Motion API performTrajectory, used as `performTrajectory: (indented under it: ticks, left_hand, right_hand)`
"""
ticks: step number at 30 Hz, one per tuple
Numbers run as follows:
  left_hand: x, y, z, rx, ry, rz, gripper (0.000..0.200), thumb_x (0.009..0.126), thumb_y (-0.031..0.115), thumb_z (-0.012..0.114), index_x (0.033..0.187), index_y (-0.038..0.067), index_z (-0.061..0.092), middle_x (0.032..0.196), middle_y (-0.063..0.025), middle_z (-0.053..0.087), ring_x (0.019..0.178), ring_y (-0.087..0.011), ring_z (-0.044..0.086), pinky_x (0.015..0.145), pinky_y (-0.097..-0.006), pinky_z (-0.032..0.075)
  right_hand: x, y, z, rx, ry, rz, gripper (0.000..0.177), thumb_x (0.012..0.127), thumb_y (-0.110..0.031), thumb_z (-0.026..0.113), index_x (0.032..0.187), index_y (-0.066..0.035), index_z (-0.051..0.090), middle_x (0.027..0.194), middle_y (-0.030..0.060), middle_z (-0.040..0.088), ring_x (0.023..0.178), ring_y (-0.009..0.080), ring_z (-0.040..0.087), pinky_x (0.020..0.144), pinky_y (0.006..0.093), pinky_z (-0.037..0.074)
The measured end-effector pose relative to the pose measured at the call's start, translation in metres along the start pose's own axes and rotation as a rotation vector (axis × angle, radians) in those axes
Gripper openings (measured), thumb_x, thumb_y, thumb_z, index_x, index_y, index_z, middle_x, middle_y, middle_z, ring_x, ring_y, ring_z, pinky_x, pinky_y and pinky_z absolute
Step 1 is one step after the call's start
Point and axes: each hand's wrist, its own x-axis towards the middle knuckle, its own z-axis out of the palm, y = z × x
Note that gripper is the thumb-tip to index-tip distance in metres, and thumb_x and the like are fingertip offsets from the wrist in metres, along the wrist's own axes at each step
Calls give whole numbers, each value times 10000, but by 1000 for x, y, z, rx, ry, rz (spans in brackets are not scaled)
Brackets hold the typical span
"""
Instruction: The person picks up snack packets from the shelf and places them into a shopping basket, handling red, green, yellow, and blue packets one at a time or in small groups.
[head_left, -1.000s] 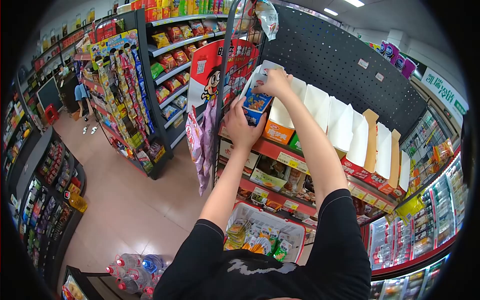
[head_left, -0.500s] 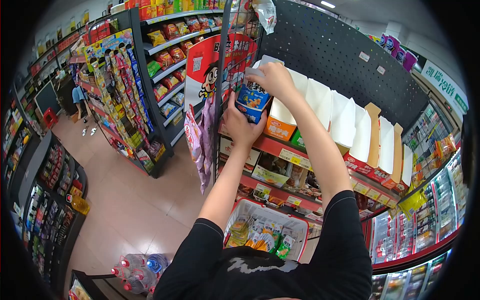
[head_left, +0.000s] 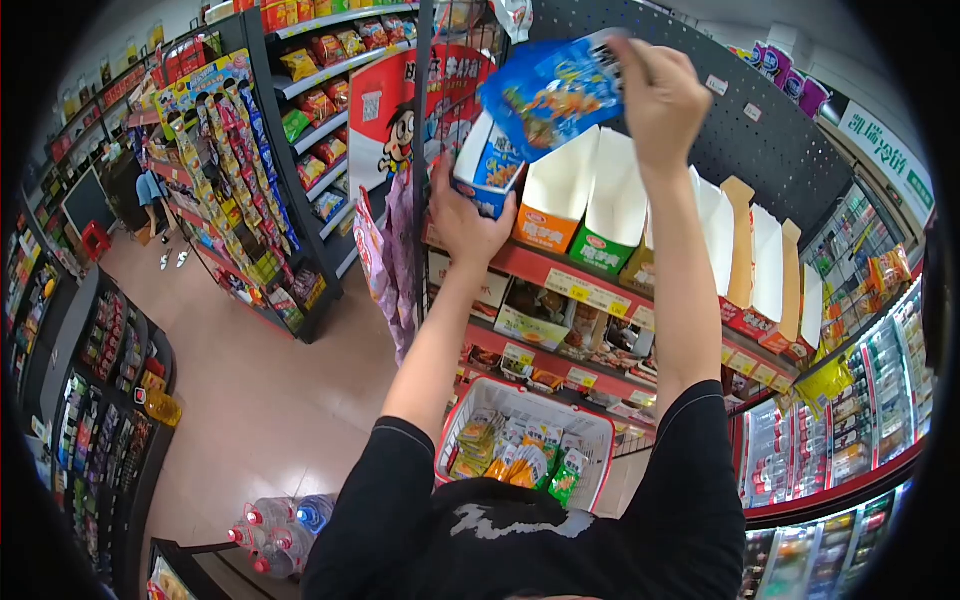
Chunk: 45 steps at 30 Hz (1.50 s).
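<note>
My right hand [head_left: 663,105] is raised over the shelf, its fingers closed on the top edge of a blue snack packet [head_left: 555,100] with a food picture. The packet hangs tilted, its lower corner overlapping a blue and white display box [head_left: 490,160]. Around the lower front of that box my left hand [head_left: 468,225] is wrapped, thumb on the right side. Just right of it stand an orange-fronted display box [head_left: 548,230] and a green-fronted display box [head_left: 602,252], their white insides showing.
A white shopping basket with a red rim [head_left: 540,405] stands below, with several snack packets [head_left: 500,455] inside. More display boxes [head_left: 765,275] line the shelf to the right. Pink bags [head_left: 395,265] hang at the left rack. Water bottles [head_left: 280,535] stand on the floor.
My right hand has risen up and right from the box, drawing out the blue snack packet. My left hand stays on the box. The view has shifted slightly.
</note>
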Motion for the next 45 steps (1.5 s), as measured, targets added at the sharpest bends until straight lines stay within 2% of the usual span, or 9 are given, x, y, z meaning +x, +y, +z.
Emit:
performTrajectory:
  ticks: [5, 10, 13, 16, 24, 28, 31, 39, 45]
  left_hand:
    - [-15, -1, -16, -257, 4, -66, 656, 746, 195, 590, 1253, -40, 246, 1316, -235, 217, 1224, -347, 239, 1014, -433, 197]
    - [-51, 58, -99, -950, -442, -84, 811, 701, 596, 571, 1204, -10, 376, 1245, -167, 379, 1177, -287, 353, 982, -395, 267]
    - [-110, 66, -131, -1185, -1129, -593, 1004, 577, 596, 685, 1279, -14, 304, 1268, -136, 379, 1189, -233, 362, 987, -357, 272]
    - [-170, 42, -160, -1193, -1332, -1341, 902, 644, 368, 732, 1308, -10, 254, 1238, -119, 422, 1161, -199, 389, 990, -333, 293]
    - [-319, 24, -176, -736, -1509, -1705, 578, 662, 190, 768, 1120, -4, 474, 982, -84, 599, 853, -139, 591, 748, -280, 501]
    - [-426, 4, -201, -445, -1594, -1722, 601, 639, 202, 770, 1129, -2, 487, 979, -93, 600, 816, -154, 598, 730, -285, 500]
    - [-431, 8, -205, -114, -1601, -1752, 535, 640, 216, 740, 1085, 14, 523, 975, -133, 612, 865, -197, 614, 738, -323, 498]
    - [-501, -25, -216, 343, -1702, -1340, 598, 588, 326, 741, 1037, -4, 524, 982, -184, 614, 937, -284, 600, 814, -378, 466]
    - [-495, -34, -218, 375, -1769, -1459, 906, 570, 337, 761, 1242, -10, 263, 1205, -188, 450, 1146, -279, 437, 936, -379, 389]
  right_hand:
    - [-15, -46, -81, 27, -138, 520, 117, 711, -125, 692, 773, -29, 669, 632, 71, 613, 597, 133, 558, 533, 224, 426]
    - [-92, -85, -142, 283, -551, 166, 108, 623, -11, 682, 721, -43, 649, 634, 27, 618, 575, 155, 573, 638, 296, 486]
    - [-155, -116, -159, 363, -716, 307, 148, 593, -45, 692, 725, -43, 626, 643, 37, 616, 557, 176, 567, 636, 315, 478]
    - [-224, -130, -167, 349, -816, 466, 163, 581, -53, 694, 729, -28, 629, 612, 76, 601, 554, 213, 569, 621, 324, 468]
    - [-387, -173, -200, 44, -1426, 1060, 287, 667, -254, 708, 794, -8, 636, 600, 117, 590, 640, 291, 587, 666, 351, 466]
    - [-491, -214, -256, -50, -1420, 1505, 567, 656, -319, 722, 1064, 25, 530, 943, 212, 590, 892, 339, 572, 800, 382, 453]
    - [-491, -238, -295, -160, -1670, 1274, 684, 677, -293, 702, 1204, 23, 403, 1171, 239, 461, 1045, 359, 492, 872, 388, 423]
    - [-484, -258, -354, 199, -2113, 1388, 514, 729, -280, 630, 1138, 4, 506, 1135, 204, 506, 1059, 316, 495, 929, 351, 388]
    - [-472, -251, -329, 255, -2103, 1348, 502, 738, -277, 620, 1150, -16, 502, 1156, 190, 503, 1051, 326, 501, 904, 369, 403]
